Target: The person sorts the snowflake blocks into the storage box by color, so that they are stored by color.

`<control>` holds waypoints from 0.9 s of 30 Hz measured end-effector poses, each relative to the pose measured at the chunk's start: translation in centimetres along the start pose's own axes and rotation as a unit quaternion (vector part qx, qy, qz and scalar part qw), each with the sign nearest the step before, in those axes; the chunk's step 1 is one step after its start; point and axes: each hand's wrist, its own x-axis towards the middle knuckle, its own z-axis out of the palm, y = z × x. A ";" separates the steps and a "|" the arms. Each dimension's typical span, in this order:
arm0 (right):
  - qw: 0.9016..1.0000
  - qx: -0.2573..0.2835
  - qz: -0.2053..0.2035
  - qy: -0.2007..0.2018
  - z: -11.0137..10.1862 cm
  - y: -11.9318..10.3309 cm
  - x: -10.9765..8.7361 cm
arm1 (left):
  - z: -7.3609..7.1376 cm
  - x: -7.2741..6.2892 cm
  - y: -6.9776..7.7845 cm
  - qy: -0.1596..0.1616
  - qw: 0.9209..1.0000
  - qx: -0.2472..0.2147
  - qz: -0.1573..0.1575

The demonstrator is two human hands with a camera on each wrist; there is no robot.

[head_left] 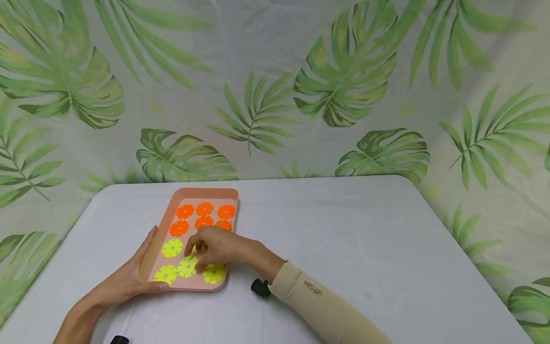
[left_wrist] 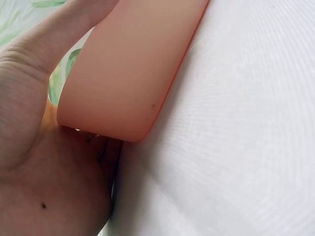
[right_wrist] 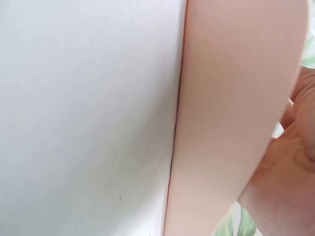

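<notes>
A shallow pink tray [head_left: 206, 192] lies on the table with several notched flower-like discs in it. Orange discs [head_left: 185, 211] fill the far part, and yellow discs [head_left: 172, 248] the near part. My left hand [head_left: 124, 282] holds the tray's near left corner, thumb along the near wall and fingers up the left side. Over the near part of the tray, the curled thumb and fingertips of my right hand [head_left: 216, 246] meet the edges of one yellow disc [head_left: 187, 266]. This hand covers parts of other discs. Both wrist views show mainly the tray's outer wall [left_wrist: 128, 64].
A white cloth [head_left: 335, 248] covers the table. Behind it hangs a leaf-patterned curtain [head_left: 266, 86]. One small black object [head_left: 260, 288] shows beside the right sleeve, and another [head_left: 120, 339] at the bottom edge near the left forearm.
</notes>
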 end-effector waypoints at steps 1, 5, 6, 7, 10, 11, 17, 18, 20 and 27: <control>1.000 0.010 -0.005 0.004 -0.2 0.2 -0.2 | 0.0 0.0 0.0 -0.001 1.000 0.002 -0.002; 0.999 0.033 -0.026 0.029 -1.2 1.1 -1.3 | 0.1 0.2 0.0 -0.004 1.000 0.005 -0.012; 0.998 0.032 -0.030 0.039 -1.5 1.3 -1.7 | 0.1 0.2 0.0 -0.005 1.000 0.004 -0.013; 0.998 0.031 -0.034 0.048 -1.8 1.5 -2.0 | 0.1 0.2 0.0 -0.006 1.000 0.005 -0.013; 0.995 0.048 -0.041 0.074 -2.8 2.1 -3.2 | 0.1 0.1 0.0 -0.006 1.000 0.000 -0.012; 0.994 0.057 -0.044 0.083 -3.1 2.3 -3.6 | 0.0 0.1 0.0 -0.006 1.000 -0.001 -0.014; 0.986 0.097 -0.048 0.124 -5.0 4.0 -6.1 | 0.0 0.1 0.7 0.015 0.997 0.046 -0.059; 0.986 0.097 -0.046 0.129 -5.3 4.4 -6.5 | -0.1 0.2 0.9 0.020 0.996 0.057 -0.071; 0.984 0.095 -0.045 0.142 -5.8 5.1 -7.3 | -0.1 0.3 1.4 0.027 0.992 0.076 -0.097; 0.976 0.079 -0.016 0.201 -7.0 7.7 -10.1 | 0.6 0.9 2.6 0.073 0.981 0.165 -0.069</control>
